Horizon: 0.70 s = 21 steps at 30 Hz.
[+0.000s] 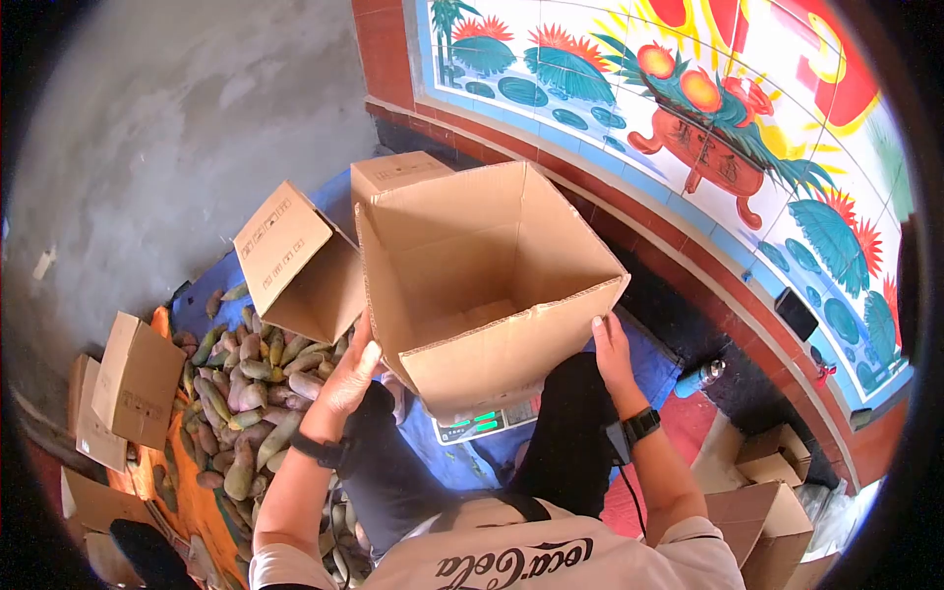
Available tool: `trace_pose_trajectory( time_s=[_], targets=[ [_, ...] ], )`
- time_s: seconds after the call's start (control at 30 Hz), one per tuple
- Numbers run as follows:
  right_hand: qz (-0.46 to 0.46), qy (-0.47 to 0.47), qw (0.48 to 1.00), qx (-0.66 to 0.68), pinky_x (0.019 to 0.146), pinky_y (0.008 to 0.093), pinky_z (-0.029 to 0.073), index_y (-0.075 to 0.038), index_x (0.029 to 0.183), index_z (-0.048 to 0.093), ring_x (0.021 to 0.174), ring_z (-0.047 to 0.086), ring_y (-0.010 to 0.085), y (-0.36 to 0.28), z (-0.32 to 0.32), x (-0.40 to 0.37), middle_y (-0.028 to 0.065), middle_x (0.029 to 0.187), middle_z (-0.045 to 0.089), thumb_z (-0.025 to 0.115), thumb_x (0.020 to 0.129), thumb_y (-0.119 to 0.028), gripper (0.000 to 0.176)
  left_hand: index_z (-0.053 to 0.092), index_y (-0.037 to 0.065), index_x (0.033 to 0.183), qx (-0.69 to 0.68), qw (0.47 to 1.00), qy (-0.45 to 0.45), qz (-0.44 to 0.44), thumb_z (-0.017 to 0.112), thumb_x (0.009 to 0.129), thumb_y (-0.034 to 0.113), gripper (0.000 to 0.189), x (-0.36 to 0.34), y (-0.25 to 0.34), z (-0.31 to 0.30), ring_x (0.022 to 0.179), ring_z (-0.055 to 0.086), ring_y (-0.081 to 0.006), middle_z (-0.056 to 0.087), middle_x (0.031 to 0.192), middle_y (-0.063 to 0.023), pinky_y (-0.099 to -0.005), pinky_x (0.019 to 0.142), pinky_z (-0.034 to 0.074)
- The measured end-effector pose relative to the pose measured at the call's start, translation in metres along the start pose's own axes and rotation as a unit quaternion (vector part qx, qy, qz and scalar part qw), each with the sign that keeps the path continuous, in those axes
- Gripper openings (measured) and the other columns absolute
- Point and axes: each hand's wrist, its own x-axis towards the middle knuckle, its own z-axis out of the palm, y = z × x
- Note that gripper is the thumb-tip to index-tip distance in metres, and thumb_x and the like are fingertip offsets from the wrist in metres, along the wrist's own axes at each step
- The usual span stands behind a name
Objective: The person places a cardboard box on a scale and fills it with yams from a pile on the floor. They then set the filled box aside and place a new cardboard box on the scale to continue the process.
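Observation:
An open cardboard box [482,364] is held up in front of my knees, its top open toward me and only bare cardboard showing inside. My left hand [352,379] grips its left side, thumb on the outside near the lower front corner. On the opposite side, my right hand [612,352] holds the right front corner, with most fingers hidden behind the cardboard. Below the box, a digital scale [486,425] with lit green displays shows in part; the box covers the rest of it.
Many long green and purplish root vegetables [241,393] are heaped at the left on blue and orange sheets. A tilted cardboard box [285,251] rests beside the heap, and another box [398,169] stands behind. More cartons [757,521] sit at lower right, near a blue bottle [696,380].

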Motion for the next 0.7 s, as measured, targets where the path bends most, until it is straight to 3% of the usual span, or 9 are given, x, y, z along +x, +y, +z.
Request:
trace_pose_trajectory(
  time_s=[0.13, 0.17, 0.2, 0.3, 0.43, 0.5, 0.7],
  targets=[
    [0.041, -0.048, 0.997, -0.039, 0.095, 0.0331, 0.04, 0.004, 0.125, 0.048, 0.111, 0.056, 0.0248, 0.016, 0.0, 0.0, 0.0185, 0.118, 0.059, 0.047, 0.096, -0.032, 0.046, -0.001, 0.008, 0.149, 0.038, 0.999, -0.027, 0.017, 0.063, 0.075, 0.064, 0.113, -0.003, -0.004, 0.005, 0.141, 0.014, -0.0231, 0.011, 0.154, -0.011, -0.0392, 0.109, 0.026],
    [0.04, -0.05, 0.997, -0.038, 0.095, 0.0331, 0.04, 0.004, 0.125, 0.048, 0.111, 0.056, 0.0248, 0.021, 0.0, 0.002, 0.0185, 0.118, 0.059, 0.047, 0.096, -0.032, 0.046, -0.001, 0.005, 0.148, 0.036, 0.999, -0.021, 0.029, 0.073, 0.075, 0.048, 0.112, 0.001, -0.006, 0.005, 0.141, 0.014, -0.0208, 0.012, 0.154, -0.0122, -0.0347, 0.111, 0.023],
    [0.043, -0.05, 0.996, -0.056, 0.094, 0.034, 0.041, 0.004, 0.124, 0.049, 0.11, 0.057, 0.0265, 0.027, 0.0, 0.002, 0.0199, 0.116, 0.06, 0.046, 0.096, -0.032, 0.046, -0.001, 0.005, 0.148, 0.036, 0.999, -0.018, 0.028, 0.073, 0.075, 0.048, 0.112, 0.002, -0.007, 0.008, 0.141, 0.014, -0.0208, 0.012, 0.154, -0.0122, -0.0347, 0.111, 0.023],
    [0.025, -0.048, 0.994, -0.095, 0.092, 0.0355, 0.042, 0.003, 0.122, 0.05, 0.107, 0.058, 0.0295, 0.022, 0.002, -0.003, 0.0218, 0.113, 0.06, 0.046, 0.096, -0.031, 0.043, 0.001, 0.006, 0.149, 0.018, 1.0, -0.004, 0.025, 0.079, 0.073, 0.021, 0.11, 0.011, 0.002, 0.026, 0.14, 0.016, -0.0215, 0.014, 0.153, -0.0117, -0.0351, 0.11, 0.026],
    [0.007, -0.042, 0.994, -0.1, 0.09, 0.037, 0.043, 0.003, 0.118, 0.052, 0.104, 0.059, 0.0315, 0.006, 0.006, -0.007, 0.022, 0.11, 0.061, 0.048, 0.095, -0.028, 0.039, 0.005, 0.007, 0.149, 0.024, 0.999, 0.038, 0.004, 0.077, 0.076, 0.021, 0.103, 0.013, 0.017, 0.034, 0.139, 0.02, -0.0222, 0.018, 0.152, -0.0121, -0.036, 0.109, 0.03],
    [-0.011, -0.041, 0.994, -0.105, 0.089, 0.0375, 0.044, 0.003, 0.117, 0.052, 0.102, 0.06, 0.0318, 0.01, 0.008, -0.003, 0.0216, 0.109, 0.062, 0.049, 0.094, -0.027, 0.037, 0.014, -0.001, 0.145, 0.137, 0.987, 0.057, 0.055, 0.076, 0.077, 0.031, 0.098, 0.015, 0.013, 0.029, 0.124, 0.043, -0.0228, 0.045, 0.134, -0.0151, -0.0329, 0.103, 0.035],
    [-0.028, -0.037, 0.988, -0.144, 0.084, 0.0399, 0.046, 0.002, 0.111, 0.054, 0.095, 0.062, 0.0333, -0.004, 0.016, -0.002, 0.0214, 0.102, 0.063, 0.05, 0.093, -0.025, 0.033, 0.013, 0.001, 0.146, 0.127, 0.988, 0.066, 0.06, 0.073, 0.081, 0.024, 0.092, 0.023, -0.011, 0.013, 0.124, 0.043, -0.0196, 0.043, 0.136, -0.0143, -0.032, 0.103, 0.035]
  ],
)
